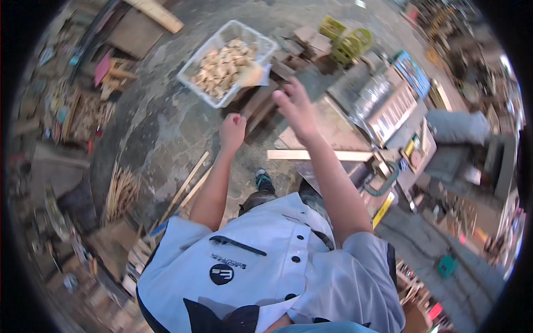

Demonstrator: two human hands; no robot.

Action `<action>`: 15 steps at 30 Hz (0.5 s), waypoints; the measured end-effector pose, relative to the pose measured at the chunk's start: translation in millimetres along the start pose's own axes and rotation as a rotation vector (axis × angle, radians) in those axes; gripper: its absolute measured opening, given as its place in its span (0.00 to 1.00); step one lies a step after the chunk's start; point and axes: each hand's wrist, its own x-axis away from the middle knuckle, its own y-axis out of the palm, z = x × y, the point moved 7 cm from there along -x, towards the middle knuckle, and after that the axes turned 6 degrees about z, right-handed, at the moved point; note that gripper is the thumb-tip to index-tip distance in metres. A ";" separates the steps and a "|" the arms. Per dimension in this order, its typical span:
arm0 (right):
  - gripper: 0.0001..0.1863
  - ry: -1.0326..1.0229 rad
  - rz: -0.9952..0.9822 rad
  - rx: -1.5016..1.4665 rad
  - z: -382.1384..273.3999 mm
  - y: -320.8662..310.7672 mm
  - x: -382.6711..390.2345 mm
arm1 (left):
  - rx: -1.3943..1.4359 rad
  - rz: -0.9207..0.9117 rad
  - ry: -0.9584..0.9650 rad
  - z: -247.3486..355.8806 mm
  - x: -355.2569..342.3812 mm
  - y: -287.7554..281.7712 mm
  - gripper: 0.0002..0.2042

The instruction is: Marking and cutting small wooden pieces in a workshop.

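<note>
My left hand (232, 132) is curled closed just below the near corner of a clear plastic bin (219, 104); whether anything is inside its fingers is hidden. To its right, my right hand (295, 108) is raised with thumb and fingers apart and nothing visible in it. Many small pale wood pieces (219, 69) are heaped in the bin. A pale, motion-blurred wood piece (251, 76) shows at the bin's right side, apart from both hands. Between the hands and beyond them lies a dark wooden beam (260, 105), also blurred.
Right of me, a workbench carries a pale wood strip (319, 155), a green clamp (384, 182) and a plastic-wrapped bundle (373, 95). Yellow-green plastic crates (352, 45) stand beyond. Thin sticks (186, 186) lean at my left, near a stick bundle (123, 191).
</note>
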 end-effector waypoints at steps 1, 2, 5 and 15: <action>0.43 0.031 -0.034 -0.074 4.3 -1.5 5.7 | 0.002 -0.044 0.023 6.1 9.7 10.9 0.15; 0.40 0.092 0.023 -0.090 14.3 -17.7 14.8 | 0.044 -0.090 0.027 13.5 19.2 17.9 0.14; 0.35 0.274 0.292 -0.222 81.2 -88.4 48.9 | 0.113 -0.191 0.058 65.2 23.8 50.5 0.12; 0.13 0.476 0.584 -0.038 201.6 -192.9 39.4 | -0.157 -0.604 0.284 175.4 -11.0 238.9 0.23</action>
